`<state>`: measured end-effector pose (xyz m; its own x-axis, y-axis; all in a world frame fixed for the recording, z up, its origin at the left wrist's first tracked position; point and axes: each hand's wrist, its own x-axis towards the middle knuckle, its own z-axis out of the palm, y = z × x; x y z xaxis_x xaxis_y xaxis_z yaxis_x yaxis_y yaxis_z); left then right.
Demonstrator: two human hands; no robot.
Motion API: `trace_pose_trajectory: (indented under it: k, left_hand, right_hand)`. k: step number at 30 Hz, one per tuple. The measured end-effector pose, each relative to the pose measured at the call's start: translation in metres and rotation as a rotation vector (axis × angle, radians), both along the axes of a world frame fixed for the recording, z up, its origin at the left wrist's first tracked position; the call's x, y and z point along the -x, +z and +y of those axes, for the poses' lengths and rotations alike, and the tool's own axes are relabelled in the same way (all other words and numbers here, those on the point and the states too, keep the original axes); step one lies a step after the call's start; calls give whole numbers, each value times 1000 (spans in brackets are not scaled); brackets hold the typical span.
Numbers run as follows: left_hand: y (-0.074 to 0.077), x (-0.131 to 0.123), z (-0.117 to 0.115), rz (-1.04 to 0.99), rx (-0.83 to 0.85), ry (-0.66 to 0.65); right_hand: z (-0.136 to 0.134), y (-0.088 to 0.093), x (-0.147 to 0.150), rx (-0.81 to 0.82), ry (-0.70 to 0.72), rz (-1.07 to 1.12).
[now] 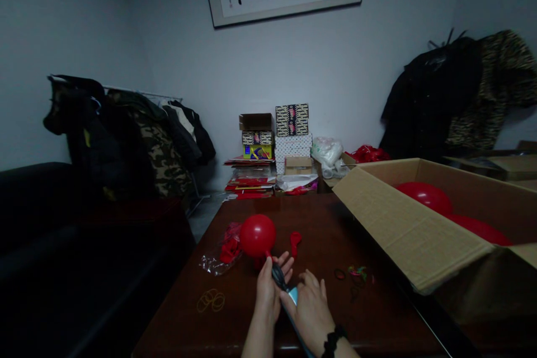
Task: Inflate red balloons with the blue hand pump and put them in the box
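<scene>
Clasping pump [278,275], left hand [268,288] and right hand [309,309] fingers closed; dark wood table [369,313], coat-lined walls [251,67].

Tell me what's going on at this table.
A person is holding a pump in both hands over the dark table. The left hand grips its black end, where a small, round red balloon sits partly blown up. The right hand covers the pale blue part. A bag of flat red balloons and some rubber bands lie to the left. The open cardboard box on the right holds blown-up red balloons.
</scene>
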<state>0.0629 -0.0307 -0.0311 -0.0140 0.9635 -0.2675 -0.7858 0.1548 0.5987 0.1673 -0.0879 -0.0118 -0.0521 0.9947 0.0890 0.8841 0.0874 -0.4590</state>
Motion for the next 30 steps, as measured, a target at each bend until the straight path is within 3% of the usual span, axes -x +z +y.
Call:
trace_pose_trajectory:
  k: [7, 17, 30]
  left_hand:
    - [-4, 1, -1, -12, 23, -3]
    - [10, 1, -6, 39, 29, -47]
    - [12, 12, 7, 190, -23, 217]
  right_hand:
    - [0, -4, -2, -65, 7, -50]
    - [-4, -6, -1, -88, 12, 7]
    - [-15, -7, 3, -101, 33, -3]
